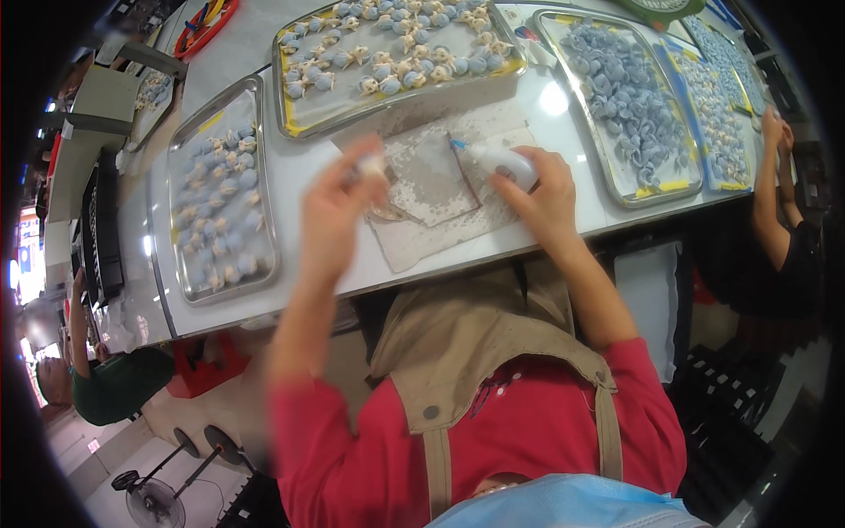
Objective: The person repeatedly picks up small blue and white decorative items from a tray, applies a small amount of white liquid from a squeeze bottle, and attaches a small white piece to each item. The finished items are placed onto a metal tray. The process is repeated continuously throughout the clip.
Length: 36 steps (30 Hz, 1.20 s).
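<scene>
My left hand is raised over the white table, blurred, its fingertips pinching a small pale piece. My right hand grips a white squeeze bottle with a blue tip pointing left. Both hover above a stained grey work mat at the table's near edge.
Metal trays of small blue-and-cream pieces surround the mat: one at left, one at the back, two at right. Another person's arms reach in at far right. A person in green sits at lower left. A floor fan stands below.
</scene>
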{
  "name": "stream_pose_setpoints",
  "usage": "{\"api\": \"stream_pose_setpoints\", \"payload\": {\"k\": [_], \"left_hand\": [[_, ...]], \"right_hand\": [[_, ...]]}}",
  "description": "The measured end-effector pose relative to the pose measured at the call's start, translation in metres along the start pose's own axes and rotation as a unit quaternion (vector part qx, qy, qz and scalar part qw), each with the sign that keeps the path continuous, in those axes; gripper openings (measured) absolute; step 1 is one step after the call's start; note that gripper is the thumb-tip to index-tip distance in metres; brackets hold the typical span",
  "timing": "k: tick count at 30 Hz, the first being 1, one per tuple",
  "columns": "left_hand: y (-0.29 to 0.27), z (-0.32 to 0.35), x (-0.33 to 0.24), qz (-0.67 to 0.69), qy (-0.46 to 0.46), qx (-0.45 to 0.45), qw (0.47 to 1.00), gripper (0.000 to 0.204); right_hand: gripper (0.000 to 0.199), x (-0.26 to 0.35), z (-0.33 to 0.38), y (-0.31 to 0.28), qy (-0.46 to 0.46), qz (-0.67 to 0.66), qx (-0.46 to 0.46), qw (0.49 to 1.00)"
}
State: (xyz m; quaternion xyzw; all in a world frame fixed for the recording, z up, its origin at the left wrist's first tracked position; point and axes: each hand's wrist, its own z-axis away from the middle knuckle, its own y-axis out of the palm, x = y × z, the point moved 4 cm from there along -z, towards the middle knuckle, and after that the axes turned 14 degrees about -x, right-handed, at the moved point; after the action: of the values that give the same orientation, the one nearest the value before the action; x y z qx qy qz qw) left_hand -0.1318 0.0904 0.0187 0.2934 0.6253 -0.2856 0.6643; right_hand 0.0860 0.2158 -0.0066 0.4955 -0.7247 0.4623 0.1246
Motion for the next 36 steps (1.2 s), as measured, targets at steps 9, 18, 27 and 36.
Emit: {"api": "stream_pose_setpoints", "payload": {"k": [9,18,27,36], "left_hand": [[0.058,0.112,0.052,0.176,-0.242,0.062,0.952,0.040],[0.055,0.116,0.052,0.141,-0.177,0.046,0.973,0.037],[0.054,0.116,0.045,0.152,-0.165,0.049,0.973,0.036],[0.054,0.116,0.049,0.136,-0.136,0.057,0.980,0.037]], "right_hand": [[0.030,0.005,0.039,-0.044,0.223,-0.276,0.050,0.933],[0.035,0.033,0.038,-0.088,-0.053,-0.178,0.026,0.982],[0.028,0.057,0.033,-0.085,-0.132,-0.142,0.044,0.980],[0.028,0.060,0.029,-0.082,-0.103,-0.128,0.027,0.986]]}}
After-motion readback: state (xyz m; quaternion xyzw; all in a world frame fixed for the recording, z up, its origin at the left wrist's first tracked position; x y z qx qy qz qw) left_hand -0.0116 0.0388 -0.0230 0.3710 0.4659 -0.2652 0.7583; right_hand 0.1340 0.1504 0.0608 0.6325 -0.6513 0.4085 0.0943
